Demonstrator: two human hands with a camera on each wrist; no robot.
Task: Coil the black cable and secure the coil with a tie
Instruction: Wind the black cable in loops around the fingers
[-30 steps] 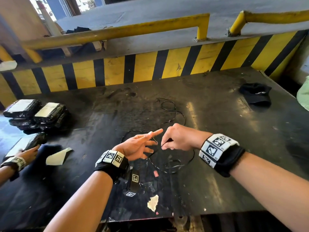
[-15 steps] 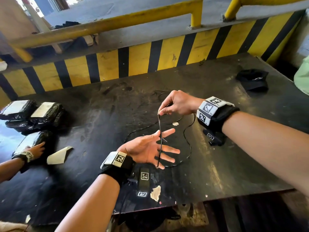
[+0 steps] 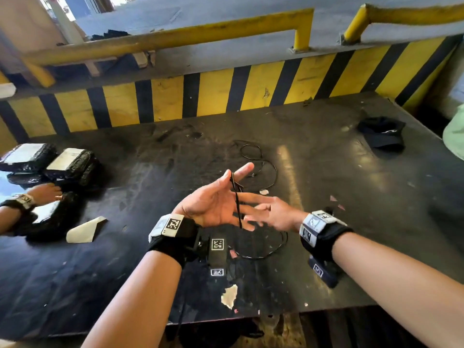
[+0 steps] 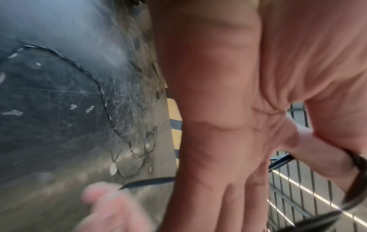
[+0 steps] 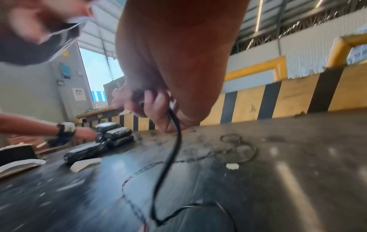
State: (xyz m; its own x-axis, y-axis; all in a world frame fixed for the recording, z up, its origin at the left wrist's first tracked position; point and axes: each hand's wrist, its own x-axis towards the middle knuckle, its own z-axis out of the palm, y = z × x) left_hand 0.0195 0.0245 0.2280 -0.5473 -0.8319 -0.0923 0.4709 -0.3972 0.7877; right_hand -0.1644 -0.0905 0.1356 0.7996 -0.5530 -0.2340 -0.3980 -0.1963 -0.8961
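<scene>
The left hand (image 3: 213,204) is spread flat, palm up, as a form to wind on; the black cable (image 3: 237,197) crosses its fingers. The right hand (image 3: 272,214), blurred, seems to pinch the cable, guiding it; the rest trails on the tabletop (image 3: 351,197)

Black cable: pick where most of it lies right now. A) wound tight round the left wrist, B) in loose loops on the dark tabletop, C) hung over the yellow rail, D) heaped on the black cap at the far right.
B: only one strand of the black cable crosses the left hand, guided by the right hand; the rest sprawls in loose loops on the tabletop.
</scene>
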